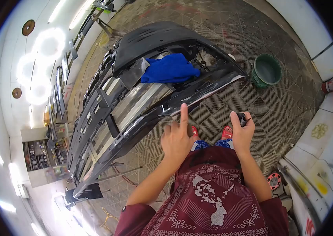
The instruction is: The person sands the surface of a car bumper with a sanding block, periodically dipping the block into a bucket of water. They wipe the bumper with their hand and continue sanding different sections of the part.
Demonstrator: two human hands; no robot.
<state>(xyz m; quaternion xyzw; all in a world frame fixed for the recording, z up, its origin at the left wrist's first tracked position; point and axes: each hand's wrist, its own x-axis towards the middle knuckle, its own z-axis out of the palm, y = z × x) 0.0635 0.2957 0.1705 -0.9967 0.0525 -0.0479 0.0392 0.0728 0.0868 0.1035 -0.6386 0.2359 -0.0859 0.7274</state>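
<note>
A black car bumper [150,37] rests on a stand in front of me, with pale scuffed patches along its near edge. My left hand [176,139] is by that edge, index finger stretched out toward it and the other fingers partly curled and blurred. Nothing shows in this hand. My right hand [243,131], off to the right of the bumper, is closed around a small dark folded sheet [244,119] that looks like sandpaper. A bunched blue cloth [170,69] lies on the bumper, beside a grey sheet [135,74].
A green bucket [266,70] of liquid stands on the patterned floor [268,106] right of the bumper. A fire extinguisher [331,85] is by the right wall. Shelves [46,153] with small items stand at the left. Behind my right arm lies a red disc [274,181].
</note>
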